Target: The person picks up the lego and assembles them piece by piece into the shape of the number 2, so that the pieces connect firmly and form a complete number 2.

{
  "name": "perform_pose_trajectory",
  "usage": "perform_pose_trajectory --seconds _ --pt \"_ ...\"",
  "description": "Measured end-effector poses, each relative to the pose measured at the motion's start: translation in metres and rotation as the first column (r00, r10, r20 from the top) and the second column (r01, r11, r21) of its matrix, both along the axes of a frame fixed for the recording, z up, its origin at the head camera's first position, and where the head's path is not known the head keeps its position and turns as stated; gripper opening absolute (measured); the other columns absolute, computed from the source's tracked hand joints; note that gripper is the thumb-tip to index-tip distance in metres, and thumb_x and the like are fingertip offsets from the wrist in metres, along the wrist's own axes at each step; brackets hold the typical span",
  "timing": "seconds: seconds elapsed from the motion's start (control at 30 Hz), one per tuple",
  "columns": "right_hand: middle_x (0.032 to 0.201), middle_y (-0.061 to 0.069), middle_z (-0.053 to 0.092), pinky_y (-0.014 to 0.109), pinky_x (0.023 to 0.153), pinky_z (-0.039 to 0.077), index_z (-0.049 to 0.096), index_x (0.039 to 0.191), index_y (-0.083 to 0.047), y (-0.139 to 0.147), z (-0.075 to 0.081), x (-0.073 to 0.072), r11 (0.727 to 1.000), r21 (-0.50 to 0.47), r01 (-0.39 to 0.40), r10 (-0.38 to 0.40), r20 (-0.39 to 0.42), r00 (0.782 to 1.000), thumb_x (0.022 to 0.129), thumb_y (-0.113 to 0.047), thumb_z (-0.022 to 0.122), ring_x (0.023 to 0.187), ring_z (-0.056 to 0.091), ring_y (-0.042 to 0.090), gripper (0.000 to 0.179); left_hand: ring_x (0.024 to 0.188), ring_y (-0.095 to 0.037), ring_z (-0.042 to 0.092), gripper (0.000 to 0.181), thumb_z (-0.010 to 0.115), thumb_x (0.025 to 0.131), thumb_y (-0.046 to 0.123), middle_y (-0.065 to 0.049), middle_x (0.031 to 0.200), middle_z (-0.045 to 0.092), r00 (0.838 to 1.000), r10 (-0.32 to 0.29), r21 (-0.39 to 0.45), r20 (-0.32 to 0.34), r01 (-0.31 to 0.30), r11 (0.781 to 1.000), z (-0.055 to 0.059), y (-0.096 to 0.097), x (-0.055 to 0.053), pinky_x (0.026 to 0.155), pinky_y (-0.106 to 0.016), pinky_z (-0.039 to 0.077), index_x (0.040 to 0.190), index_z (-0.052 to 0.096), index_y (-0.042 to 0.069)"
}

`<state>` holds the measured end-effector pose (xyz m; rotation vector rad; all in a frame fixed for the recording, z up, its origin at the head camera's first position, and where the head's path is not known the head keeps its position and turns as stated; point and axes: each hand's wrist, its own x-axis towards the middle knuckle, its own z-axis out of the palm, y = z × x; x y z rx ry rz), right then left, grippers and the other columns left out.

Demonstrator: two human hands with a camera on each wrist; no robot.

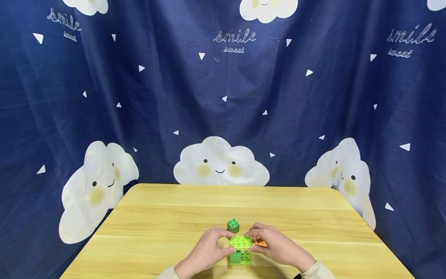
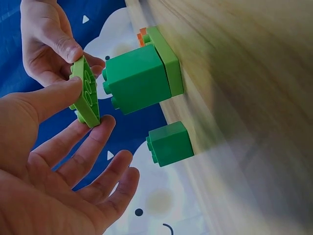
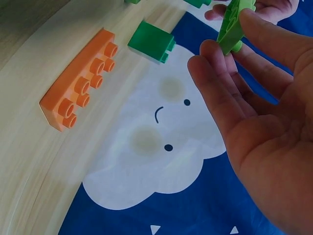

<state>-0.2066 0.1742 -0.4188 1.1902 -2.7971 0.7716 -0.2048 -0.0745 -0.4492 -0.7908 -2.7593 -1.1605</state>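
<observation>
Lime plate (image 1: pixel 241 243) pinched w/ both hands (image 1: pixel 208 248) (image 1: pixel 275 245), half-curled.

My head camera looks forward and down from above my left hand (image 1: pixel 207 250) and right hand (image 1: pixel 278 246), taking in the table (image 1: pixel 156 221) around them and the curtain (image 1: pixel 195 97) beyond. Each wrist camera sits close behind its own hand, facing past it toward that curtain, its picture turned sideways. All three views share the light green block (image 1: pixel 241 242) between my hands.
</observation>
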Motion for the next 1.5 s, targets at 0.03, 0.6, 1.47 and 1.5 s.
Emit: perform_pose_trajectory --seconds 0.03,0.6,1.47,1.5 --pt "0.103 -0.012 0.062 0.026 0.074 0.053 0.068 0.120 -0.018 -0.0001 0.0000 -0.0001 1.000 0.000 0.001 -0.001 0.001 1.000 0.090 -0.025 0.070 0.083 0.055 -0.002 0.031 0.110 -0.019 0.060 0.034 0.078 0.081 0.038 0.009 0.113 0.069 1.000 -0.001 0.001 0.000 0.001 1.000 0.0000 -0.0001 0.0000 0.094 -0.050 0.045 0.111 0.073 0.023" --pt "0.101 -0.012 0.061 0.026 0.074 0.054 0.067 0.122 -0.018 0.0003 0.0001 -0.0004 1.000 0.001 -0.004 0.004 -0.015 1.000 0.090 -0.024 0.070 0.084 0.055 -0.002 0.032 0.110 -0.020 0.060 0.036 0.078 0.081 0.038 0.008 0.113 0.069 1.000 -0.011 0.008 0.004 0.011 1.000 0.0039 -0.0002 0.0008 0.094 -0.051 0.046 0.112 0.073 0.020" --pt "0.104 -0.010 0.061 0.021 0.072 0.052 0.068 0.118 -0.015 -0.0013 -0.0045 0.0005 1.000 0.022 -0.022 0.022 -0.006 1.000 0.089 -0.018 0.071 0.083 0.054 -0.003 0.029 0.113 -0.023 0.061 0.037 0.079 0.081 0.033 0.006 0.115 0.069 0.999 -0.021 -0.010 0.026 0.022 1.000 -0.0054 -0.0002 0.0013 0.094 -0.048 0.049 0.113 0.073 0.017" --pt "0.104 -0.010 0.061 0.022 0.072 0.052 0.068 0.118 -0.015 -0.0016 -0.0045 0.0005 0.999 0.023 -0.022 0.022 -0.001 1.000 0.089 -0.018 0.071 0.083 0.054 -0.003 0.029 0.111 -0.021 0.061 0.036 0.079 0.081 0.032 0.006 0.115 0.069 0.999 -0.026 -0.009 0.031 0.027 1.000 -0.0055 -0.0004 0.0010 0.092 -0.045 0.050 0.113 0.073 0.017"
